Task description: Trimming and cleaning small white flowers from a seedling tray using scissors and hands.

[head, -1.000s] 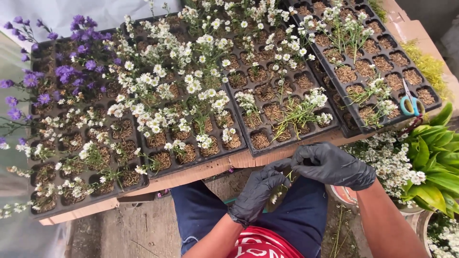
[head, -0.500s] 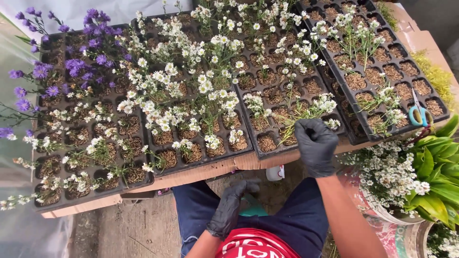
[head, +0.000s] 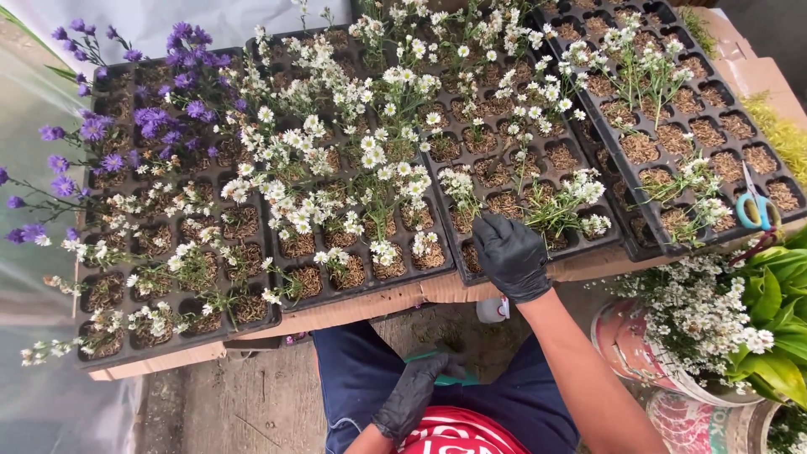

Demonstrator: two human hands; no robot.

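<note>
My right hand (head: 508,252), in a black glove, reaches over the near edge of a black seedling tray (head: 580,245). Its fingers are bent down into the cells beside a small white-flowered plant (head: 563,206); whether they grip anything is hidden. My left hand (head: 416,391), also in a black glove, lies low over my lap, its fingers curled around a thin green tool (head: 462,378). Several black trays of white-flowered seedlings (head: 361,168) cover the bench in front of me.
Purple-flowered seedlings (head: 160,118) fill the far left trays. Teal-handled scissors (head: 756,206) lie on the right tray. A pot of cut white flowers (head: 672,336) and a broad-leaved green plant (head: 773,311) stand at my right. Clear plastic sheeting (head: 34,361) hangs at the left.
My right hand has risen from my lap to the near edge of the tray. My left hand has dropped lower toward my lap.
</note>
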